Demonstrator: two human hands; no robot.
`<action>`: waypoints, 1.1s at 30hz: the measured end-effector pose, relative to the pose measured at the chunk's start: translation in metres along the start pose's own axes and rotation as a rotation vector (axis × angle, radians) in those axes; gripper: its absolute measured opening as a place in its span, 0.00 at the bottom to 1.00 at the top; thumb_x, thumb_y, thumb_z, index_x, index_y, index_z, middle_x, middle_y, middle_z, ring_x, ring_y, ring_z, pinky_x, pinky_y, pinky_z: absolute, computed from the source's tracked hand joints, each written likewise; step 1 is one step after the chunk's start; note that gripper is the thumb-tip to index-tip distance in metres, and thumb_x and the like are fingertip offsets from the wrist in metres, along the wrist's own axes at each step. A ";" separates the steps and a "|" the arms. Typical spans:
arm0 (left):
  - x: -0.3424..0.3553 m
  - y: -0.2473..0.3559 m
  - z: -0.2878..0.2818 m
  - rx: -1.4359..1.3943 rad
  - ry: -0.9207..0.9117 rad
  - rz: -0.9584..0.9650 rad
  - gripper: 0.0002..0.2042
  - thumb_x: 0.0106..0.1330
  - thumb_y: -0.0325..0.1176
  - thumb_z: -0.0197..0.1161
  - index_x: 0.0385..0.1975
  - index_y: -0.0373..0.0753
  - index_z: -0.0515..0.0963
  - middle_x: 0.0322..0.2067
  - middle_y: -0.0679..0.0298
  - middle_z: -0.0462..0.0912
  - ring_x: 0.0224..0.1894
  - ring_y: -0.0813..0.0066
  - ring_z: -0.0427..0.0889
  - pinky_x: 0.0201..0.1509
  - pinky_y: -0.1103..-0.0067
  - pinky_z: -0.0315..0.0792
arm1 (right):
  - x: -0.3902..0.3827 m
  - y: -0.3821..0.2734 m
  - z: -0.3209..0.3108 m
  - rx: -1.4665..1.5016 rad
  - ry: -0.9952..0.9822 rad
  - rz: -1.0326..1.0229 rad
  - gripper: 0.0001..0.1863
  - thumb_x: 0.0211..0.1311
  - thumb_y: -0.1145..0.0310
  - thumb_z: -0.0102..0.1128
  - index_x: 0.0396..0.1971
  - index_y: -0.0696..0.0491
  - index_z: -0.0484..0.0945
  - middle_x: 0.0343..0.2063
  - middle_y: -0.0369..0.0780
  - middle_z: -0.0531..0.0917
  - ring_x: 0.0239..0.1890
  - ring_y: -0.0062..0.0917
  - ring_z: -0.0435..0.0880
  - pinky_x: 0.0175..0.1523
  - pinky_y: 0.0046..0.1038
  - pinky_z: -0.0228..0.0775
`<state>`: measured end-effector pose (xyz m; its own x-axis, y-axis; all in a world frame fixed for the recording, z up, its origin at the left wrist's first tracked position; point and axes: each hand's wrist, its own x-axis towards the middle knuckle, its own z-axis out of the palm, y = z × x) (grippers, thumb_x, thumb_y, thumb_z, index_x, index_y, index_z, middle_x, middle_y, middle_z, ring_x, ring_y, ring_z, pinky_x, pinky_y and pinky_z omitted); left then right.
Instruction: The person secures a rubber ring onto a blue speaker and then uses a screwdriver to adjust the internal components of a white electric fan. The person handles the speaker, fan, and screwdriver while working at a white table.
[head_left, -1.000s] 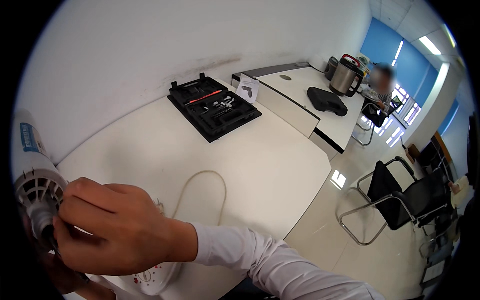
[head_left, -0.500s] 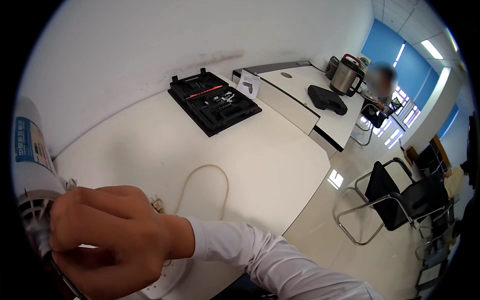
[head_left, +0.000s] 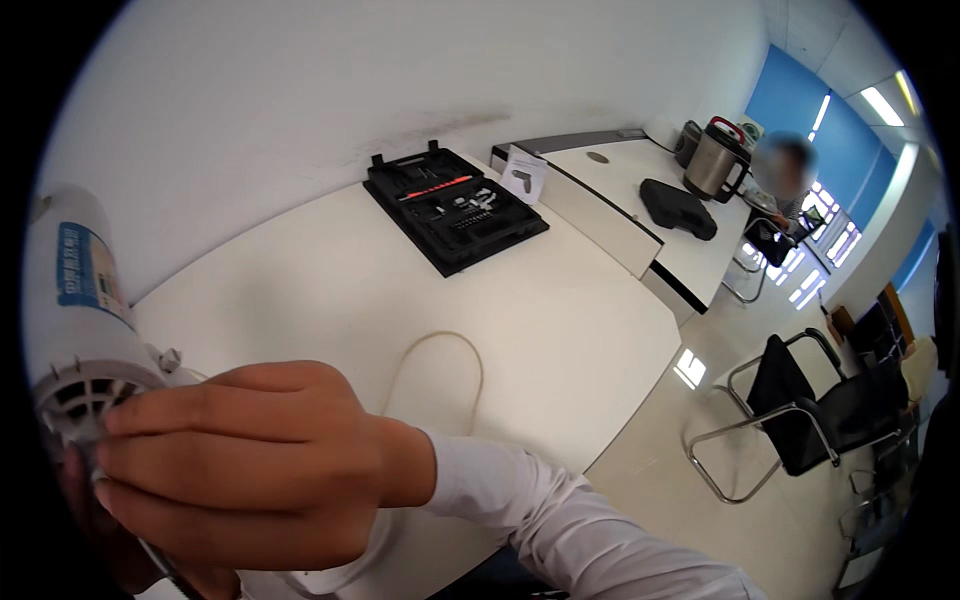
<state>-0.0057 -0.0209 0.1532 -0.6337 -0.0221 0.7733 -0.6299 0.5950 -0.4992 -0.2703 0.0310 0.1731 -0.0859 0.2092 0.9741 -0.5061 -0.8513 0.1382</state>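
At the left edge lies a white rounded appliance housing (head_left: 75, 290) with a blue label and a slotted vent at its near end. It looks like a fan's motor housing. My right hand (head_left: 245, 465) is closed at the centre of that vent, fingers bent and pressed together; what they grip is hidden behind them. My left hand (head_left: 105, 525) shows only as a dark patch at the lower left rim, its fingers mostly hidden. Below the hands runs a thin dark rod (head_left: 165, 565). Part of a white round base (head_left: 350, 570) shows under my right wrist.
A pale cord (head_left: 480, 375) loops across the white table (head_left: 560, 340). Farther back lie an open black tool case (head_left: 460, 215) and a leaflet (head_left: 523, 178). The adjoining desk holds a black case (head_left: 678, 208) and a steel pot (head_left: 717, 160). A person (head_left: 790, 180) sits beyond; a chair (head_left: 800, 410) stands right.
The view has shifted, so the scene sits farther right. My right hand has turned, its fingers now closer together at the vent. More of the white housing shows.
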 end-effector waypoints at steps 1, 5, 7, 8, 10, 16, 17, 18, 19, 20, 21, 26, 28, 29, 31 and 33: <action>-0.013 0.008 0.004 -0.126 0.041 -0.155 0.22 0.66 0.32 0.55 0.55 0.23 0.62 0.52 0.46 0.72 0.53 0.62 0.75 0.57 0.74 0.71 | 0.001 -0.002 0.001 0.018 -0.015 0.000 0.11 0.47 0.69 0.58 0.32 0.57 0.79 0.33 0.38 0.78 0.36 0.31 0.81 0.31 0.24 0.72; -0.015 0.025 0.042 -0.203 0.447 -0.285 0.22 0.70 0.36 0.52 0.55 0.24 0.61 0.53 0.37 0.67 0.51 0.52 0.76 0.53 0.66 0.75 | -0.001 -0.003 0.006 0.063 0.092 0.006 0.13 0.46 0.69 0.60 0.34 0.57 0.79 0.34 0.39 0.78 0.37 0.33 0.81 0.32 0.25 0.73; 0.044 0.037 0.037 -0.062 0.473 -0.019 0.23 0.71 0.42 0.49 0.54 0.27 0.62 0.54 0.33 0.64 0.50 0.38 0.74 0.49 0.57 0.76 | 0.003 -0.001 0.000 0.046 0.149 0.013 0.13 0.46 0.70 0.62 0.34 0.57 0.79 0.33 0.40 0.78 0.36 0.33 0.81 0.33 0.25 0.73; 0.073 0.041 0.025 0.008 0.449 0.136 0.25 0.71 0.47 0.47 0.54 0.29 0.63 0.54 0.33 0.62 0.51 0.29 0.71 0.46 0.50 0.77 | 0.011 -0.002 -0.012 0.026 0.152 0.008 0.14 0.46 0.70 0.63 0.34 0.58 0.79 0.33 0.41 0.77 0.35 0.34 0.81 0.33 0.25 0.73; 0.083 0.037 0.010 0.017 0.455 0.134 0.25 0.70 0.53 0.44 0.56 0.38 0.64 0.56 0.34 0.61 0.55 0.30 0.68 0.48 0.49 0.75 | 0.029 -0.005 -0.020 0.082 0.292 -0.044 0.13 0.47 0.69 0.64 0.33 0.59 0.79 0.33 0.44 0.77 0.31 0.34 0.81 0.33 0.26 0.73; 0.081 0.055 -0.004 0.117 0.418 0.028 0.22 0.69 0.52 0.48 0.51 0.41 0.74 0.57 0.38 0.61 0.60 0.34 0.62 0.57 0.40 0.61 | 0.056 -0.008 -0.114 0.136 0.498 0.171 0.09 0.69 0.70 0.44 0.43 0.59 0.69 0.36 0.42 0.74 0.29 0.25 0.75 0.31 0.25 0.69; 0.080 0.060 -0.005 0.151 0.460 0.032 0.21 0.68 0.49 0.51 0.49 0.39 0.76 0.57 0.38 0.62 0.60 0.35 0.63 0.59 0.39 0.59 | 0.058 -0.005 -0.130 0.152 0.549 0.223 0.09 0.69 0.70 0.42 0.43 0.59 0.68 0.36 0.41 0.73 0.29 0.23 0.74 0.31 0.24 0.68; 0.081 0.067 -0.006 0.179 0.506 0.033 0.20 0.67 0.47 0.54 0.47 0.36 0.77 0.57 0.38 0.62 0.59 0.37 0.63 0.60 0.39 0.57 | 0.060 -0.004 -0.149 0.164 0.599 0.272 0.09 0.70 0.71 0.39 0.43 0.58 0.67 0.35 0.40 0.73 0.28 0.21 0.72 0.31 0.24 0.67; 0.078 0.072 -0.009 0.181 0.525 0.063 0.18 0.66 0.43 0.56 0.46 0.34 0.77 0.56 0.39 0.63 0.59 0.40 0.63 0.60 0.41 0.58 | 0.057 0.001 -0.172 0.190 0.622 0.319 0.09 0.69 0.72 0.39 0.41 0.58 0.68 0.34 0.39 0.73 0.27 0.19 0.71 0.31 0.23 0.66; 0.071 0.078 -0.011 0.182 0.535 0.091 0.17 0.64 0.40 0.58 0.46 0.33 0.76 0.56 0.40 0.63 0.59 0.43 0.63 0.61 0.43 0.58 | 0.048 0.004 -0.192 0.226 0.589 0.476 0.09 0.67 0.73 0.39 0.41 0.57 0.69 0.33 0.37 0.71 0.27 0.17 0.67 0.30 0.20 0.62; 0.065 0.084 -0.013 0.180 0.548 0.118 0.17 0.63 0.37 0.60 0.45 0.31 0.75 0.56 0.42 0.64 0.60 0.46 0.63 0.61 0.44 0.58 | 0.037 0.005 -0.212 0.264 0.543 0.635 0.08 0.66 0.73 0.40 0.40 0.56 0.69 0.32 0.35 0.69 0.26 0.15 0.64 0.30 0.17 0.58; 0.040 0.190 -0.006 -0.208 0.880 0.158 0.10 0.57 0.28 0.58 0.40 0.41 0.76 0.41 0.61 0.78 0.46 0.51 0.74 0.47 0.47 0.66 | -0.032 0.001 -0.367 0.325 0.772 1.390 0.09 0.64 0.70 0.44 0.40 0.57 0.72 0.29 0.31 0.74 0.18 0.10 0.59 0.19 0.13 0.49; 0.019 0.256 -0.036 -0.587 0.212 -0.079 0.11 0.58 0.29 0.56 0.40 0.43 0.76 0.42 0.62 0.77 0.47 0.52 0.75 0.48 0.45 0.65 | -0.046 0.004 -0.446 0.221 0.846 1.416 0.12 0.65 0.70 0.45 0.44 0.58 0.72 0.30 0.31 0.75 0.17 0.10 0.57 0.18 0.13 0.48; 0.040 0.286 -0.057 -0.777 -0.273 -0.231 0.11 0.57 0.29 0.55 0.41 0.43 0.76 0.42 0.61 0.77 0.47 0.54 0.75 0.49 0.45 0.65 | -0.049 0.007 -0.479 0.091 0.834 1.391 0.14 0.65 0.70 0.44 0.47 0.58 0.72 0.31 0.31 0.76 0.17 0.11 0.57 0.18 0.13 0.48; 0.054 0.333 -0.029 -0.808 -0.341 -0.326 0.14 0.55 0.28 0.54 0.42 0.42 0.77 0.44 0.58 0.77 0.47 0.55 0.76 0.53 0.51 0.66 | -0.061 0.026 -0.540 -0.081 0.961 1.396 0.16 0.66 0.72 0.41 0.51 0.60 0.70 0.35 0.33 0.78 0.16 0.11 0.56 0.18 0.14 0.47; 0.062 0.370 -0.009 -0.790 -0.516 -0.434 0.15 0.52 0.28 0.60 0.42 0.38 0.76 0.47 0.59 0.76 0.53 0.56 0.72 0.56 0.56 0.65 | -0.058 0.049 -0.570 -0.061 1.109 1.400 0.17 0.66 0.75 0.39 0.51 0.59 0.70 0.35 0.33 0.79 0.16 0.12 0.55 0.18 0.13 0.48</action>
<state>-0.2738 0.2044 0.0198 -0.6553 -0.5904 0.4711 -0.4938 0.8069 0.3243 -0.7798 0.2511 0.0211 -0.9039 -0.3668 -0.2200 0.4181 -0.6488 -0.6358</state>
